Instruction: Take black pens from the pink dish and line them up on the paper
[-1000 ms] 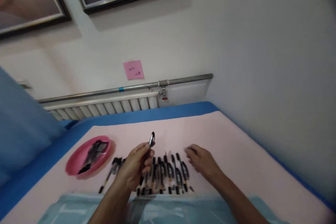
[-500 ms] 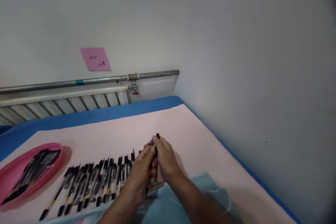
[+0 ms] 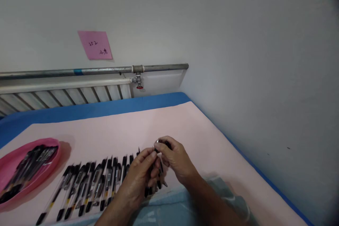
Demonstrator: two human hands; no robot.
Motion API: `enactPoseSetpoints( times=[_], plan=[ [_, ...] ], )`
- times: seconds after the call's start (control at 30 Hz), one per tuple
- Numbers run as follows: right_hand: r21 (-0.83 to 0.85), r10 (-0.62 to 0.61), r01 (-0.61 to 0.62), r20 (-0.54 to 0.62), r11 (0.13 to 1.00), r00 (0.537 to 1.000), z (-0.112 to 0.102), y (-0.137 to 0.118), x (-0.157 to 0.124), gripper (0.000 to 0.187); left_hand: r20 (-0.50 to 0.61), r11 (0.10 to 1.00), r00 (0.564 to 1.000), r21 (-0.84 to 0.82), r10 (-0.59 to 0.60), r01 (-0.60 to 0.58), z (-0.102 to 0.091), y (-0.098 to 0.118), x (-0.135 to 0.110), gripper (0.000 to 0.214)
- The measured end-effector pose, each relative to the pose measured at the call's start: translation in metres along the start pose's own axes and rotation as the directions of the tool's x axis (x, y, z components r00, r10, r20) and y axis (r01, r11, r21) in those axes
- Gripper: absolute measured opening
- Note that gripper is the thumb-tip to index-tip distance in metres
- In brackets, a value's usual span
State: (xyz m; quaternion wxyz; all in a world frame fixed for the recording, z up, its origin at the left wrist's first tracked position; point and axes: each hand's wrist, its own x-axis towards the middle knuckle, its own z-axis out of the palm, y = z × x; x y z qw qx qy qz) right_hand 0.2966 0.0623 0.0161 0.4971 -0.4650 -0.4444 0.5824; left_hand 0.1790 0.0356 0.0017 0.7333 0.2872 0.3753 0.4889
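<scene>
My left hand (image 3: 141, 171) is closed around a pen (image 3: 156, 150), most of which is hidden by the fingers; its upper end points at my right hand. Fingertips of my right hand (image 3: 177, 157) pinch a small black pen cap (image 3: 167, 144) at that end. Whether cap and pen touch is hidden. Below and left of the hands, a row of clear-barrelled pens (image 3: 91, 185) with black ends lies side by side, with loose caps and clips among them. More pens lie partly behind my left hand.
A pink oval basin (image 3: 57, 160) at the left holds a bundle of black pens (image 3: 34, 164). The pink sheet (image 3: 127, 123) lies over a blue cover (image 3: 106, 108). A wall (image 3: 251, 77) closes off the right side; a radiator (image 3: 66, 95) and pipe (image 3: 108, 71) run behind.
My right hand has turned and drawn slightly right, its fingers spreading around the black cap. The left hand stays closed on the pen. The whole view has shifted a little.
</scene>
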Motion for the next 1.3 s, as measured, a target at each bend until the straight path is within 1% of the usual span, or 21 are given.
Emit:
enactPoseSetpoints(
  times=[0.1,0.17,0.23,0.37,0.53,0.6,0.7,0.77,0.83,0.93,1.07,1.13,1.23,1.3],
  plan=[
    [-0.044,-0.012,0.011,-0.023,0.999,1.000,0.007,0.003,-0.001,0.017,-0.015,1.000,1.000,0.014,-0.018,0.018,0.001,-0.003,0.001,0.023],
    [-0.014,0.005,-0.006,-0.036,1.000,0.999,0.006,0.003,0.000,0.017,-0.034,0.999,0.999,0.022,-0.039,0.040,0.001,-0.005,0.001,0.024],
    [0.040,0.036,-0.035,-0.026,0.999,0.999,0.005,0.003,0.001,0.017,-0.043,0.997,0.997,0.027,-0.069,0.071,0.000,-0.006,0.001,0.026],
    [0.158,0.098,-0.101,0.023,0.982,0.995,0.003,0.000,0.001,0.016,-0.046,0.991,0.990,-0.017,-0.134,0.134,0.000,-0.002,-0.001,0.028],
    [0.231,0.171,-0.204,0.157,0.951,0.973,0.002,-0.006,-0.002,0.019,0.004,0.977,0.982,-0.104,-0.186,0.186,0.003,0.004,-0.005,0.031],
    [0.238,0.161,-0.191,0.136,0.952,0.977,0.003,-0.005,-0.003,0.023,0.008,0.977,0.984,-0.119,-0.180,0.179,0.004,0.005,-0.007,0.032],
    [0.232,0.131,-0.135,0.031,0.963,0.991,0.005,-0.003,-0.003,0.023,-0.002,0.981,0.986,-0.101,-0.169,0.168,0.006,0.005,-0.008,0.031],
    [0.210,0.129,-0.125,-0.004,0.970,0.992,0.005,-0.004,-0.003,0.026,-0.005,0.983,0.987,-0.093,-0.160,0.158,0.007,0.005,-0.009,0.032],
    [0.188,0.136,-0.136,0.008,0.973,0.991,0.005,-0.006,-0.003,0.027,-0.007,0.985,0.990,-0.098,-0.143,0.141,0.008,0.005,-0.009,0.033],
    [0.147,0.143,-0.148,0.044,0.978,0.989,0.007,-0.009,-0.004,0.023,-0.006,0.987,0.992,-0.098,-0.124,0.123,0.008,0.002,-0.007,0.036],
    [0.072,0.088,-0.085,-0.041,0.994,0.995,0.012,-0.006,-0.004,0.023,-0.007,0.994,0.997,-0.079,-0.077,0.076,0.005,-0.002,-0.002,0.037],
    [0.082,0.087,-0.083,-0.049,0.993,0.995,0.012,-0.005,-0.004,0.024,-0.011,0.994,0.997,-0.089,-0.071,0.069,0.005,-0.002,-0.003,0.035],
    [0.131,0.150,-0.151,0.017,0.980,0.989,0.007,-0.005,-0.006,0.024,0.011,0.983,0.993,-0.139,-0.122,0.122,0.006,0.000,-0.006,0.033],
    [0.171,0.209,-0.228,0.124,0.959,0.970,0.001,-0.007,-0.006,0.026,0.028,0.969,0.986,-0.179,-0.166,0.168,0.006,0.003,-0.008,0.033]
  ],
)
